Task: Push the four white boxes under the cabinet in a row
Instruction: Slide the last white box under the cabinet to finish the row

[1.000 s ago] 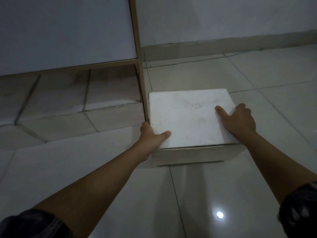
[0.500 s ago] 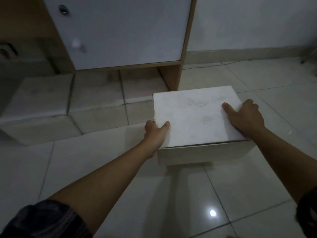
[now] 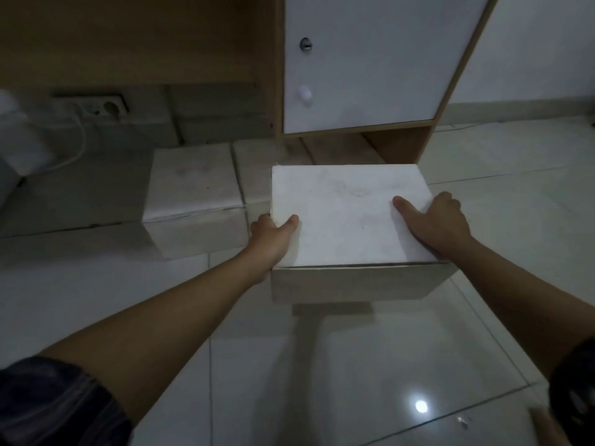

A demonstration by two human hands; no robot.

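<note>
I hold a white box (image 3: 347,214) with both hands in front of the cabinet's (image 3: 363,59) lower gap. My left hand (image 3: 273,235) grips its left side, thumb on the lid. My right hand (image 3: 434,223) grips its right side, thumb on top. Whether it rests on the floor or is lifted, I cannot tell. Three other white boxes lie side by side on the floor behind and to the left: one box (image 3: 193,185) out in the open, a second box (image 3: 260,162) and a third box (image 3: 341,149) partly under the cabinet.
The cabinet has a white door with a lock and knob, and a wooden right post (image 3: 405,146) just behind the held box. A power strip (image 3: 93,107) with a white cable (image 3: 80,143) sits at the back left. Glossy floor tiles (image 3: 354,381) lie below.
The box in my hands has shifted left, from right of the cabinet's post to in front of the gap below the door. My view has swung left, showing the power strip.
</note>
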